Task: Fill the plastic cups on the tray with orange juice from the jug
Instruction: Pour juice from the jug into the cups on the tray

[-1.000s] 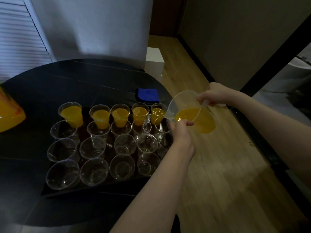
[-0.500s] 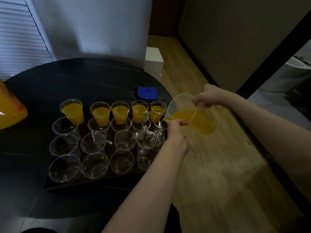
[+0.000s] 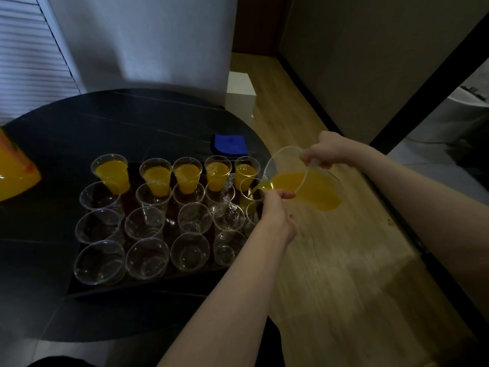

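A dark round table point(image 3: 137, 123) carries a black tray point(image 3: 148, 286) with clear plastic cups in rows. The five cups of the far row point(image 3: 174, 174) hold orange juice; most of the nearer cups point(image 3: 148, 256) look empty. The clear jug point(image 3: 304, 185), about half full of juice, is tilted over the right end of the second row, and a thin stream runs into a cup point(image 3: 250, 189) there. The right hand point(image 3: 326, 152) grips its handle; the left hand point(image 3: 277, 210) holds the cup's side. A blue cloth point(image 3: 229, 144) lies behind the tray.
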